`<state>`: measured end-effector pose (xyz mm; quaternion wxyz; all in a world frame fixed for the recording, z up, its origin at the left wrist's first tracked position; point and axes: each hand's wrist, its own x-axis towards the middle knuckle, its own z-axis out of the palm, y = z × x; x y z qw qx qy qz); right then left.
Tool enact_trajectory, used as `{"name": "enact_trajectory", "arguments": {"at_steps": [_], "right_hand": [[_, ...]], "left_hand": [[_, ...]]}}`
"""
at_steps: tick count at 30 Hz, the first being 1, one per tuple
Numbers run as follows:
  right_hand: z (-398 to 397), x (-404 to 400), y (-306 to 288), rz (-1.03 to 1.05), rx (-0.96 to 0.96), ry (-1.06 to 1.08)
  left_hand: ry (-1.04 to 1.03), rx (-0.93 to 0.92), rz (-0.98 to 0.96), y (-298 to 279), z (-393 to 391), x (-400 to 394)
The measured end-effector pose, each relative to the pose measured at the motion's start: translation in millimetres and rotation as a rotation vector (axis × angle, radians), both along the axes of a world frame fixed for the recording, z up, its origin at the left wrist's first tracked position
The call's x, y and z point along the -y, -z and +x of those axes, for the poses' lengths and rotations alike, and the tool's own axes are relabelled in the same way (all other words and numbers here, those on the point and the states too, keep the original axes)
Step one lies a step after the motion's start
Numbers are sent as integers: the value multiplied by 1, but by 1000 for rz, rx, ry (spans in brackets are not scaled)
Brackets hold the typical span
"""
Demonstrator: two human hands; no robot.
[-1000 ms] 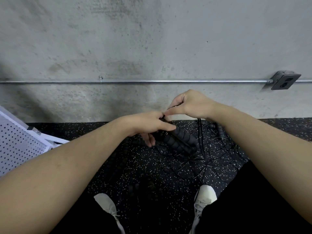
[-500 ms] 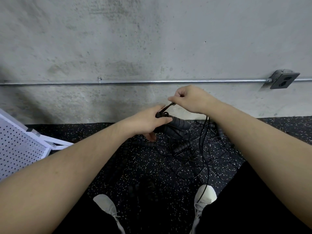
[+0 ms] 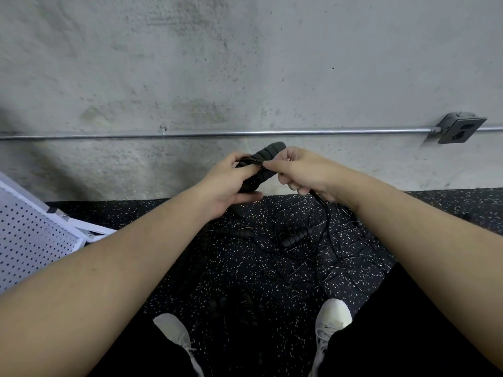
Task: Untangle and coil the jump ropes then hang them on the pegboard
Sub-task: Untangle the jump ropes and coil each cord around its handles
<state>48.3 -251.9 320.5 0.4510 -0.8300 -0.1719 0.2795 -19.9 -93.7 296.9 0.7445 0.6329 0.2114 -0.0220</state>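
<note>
My left hand (image 3: 228,186) grips two ribbed black jump rope handles (image 3: 265,156), held up in front of the concrete wall. My right hand (image 3: 302,170) pinches the thin black cord right beside them, and the cord (image 3: 322,205) drops from under that hand to the floor. A tangle of thin black ropes (image 3: 299,257) lies on the speckled floor below, with another ribbed handle (image 3: 295,236) in it. The white pegboard (image 3: 30,235) stands tilted at the left edge.
A metal conduit (image 3: 217,132) runs along the grey wall to an outlet box (image 3: 460,130) at the right. My two white shoes (image 3: 333,315) stand on the black speckled floor near the bottom, either side of the rope pile.
Both hands have risen from near the floor to in front of the wall, bringing the handles up. The handles now point up and right, and my right hand has closed in beside them.
</note>
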Motion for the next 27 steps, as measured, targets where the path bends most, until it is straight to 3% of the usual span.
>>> {"name": "enact_trajectory", "arguments": {"at_steps": [5,9,14,18,22,27], "right_hand": [[9,9,-5,-41,-54,79],[8,15,-8,-124,-178,-34],[8,14,-10,223,-130,30],[4,10,-5,254,-111,134],[-1,8,-1,250,-109,116],[0,7,-8,325,-92,78]], "left_hand": [[9,24,-199,-10,-3,-6],[48,96,-323,-14,-7,-7],[71,154,-465,-27,-9,-8],[69,99,-431,-25,-8,0],[82,34,-245,-20,-8,6],[42,111,-175,-20,-4,1]]}}
